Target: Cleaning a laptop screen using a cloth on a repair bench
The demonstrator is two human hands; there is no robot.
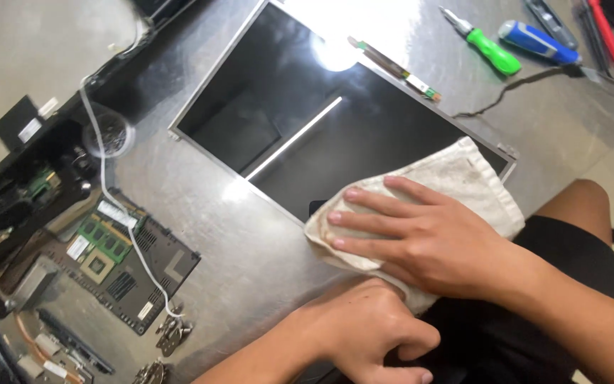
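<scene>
- While the right hand [421,245] lies flat with fingers spread, it presses a stained white cloth [463,188] onto the near corner of the bare display panel [335,121]; palm down, nothing pinched.
- Left hand [367,338] sits just below the panel's near corner, curled over the table edge [250,256]; whether it grips anything, cannot tell.
- Panel lies glass-up on the metal table, reflecting a light strip.
- Narrow circuit strip [392,67] lies on the panel's far edge.
- Beyond the panel: green-handled screwdriver [488,46], blue-handled tool [538,41], thin black cable [513,89].
- Left of the panel: opened laptop base [119,267] with green memory modules; a white wire [119,206] runs across it.
</scene>
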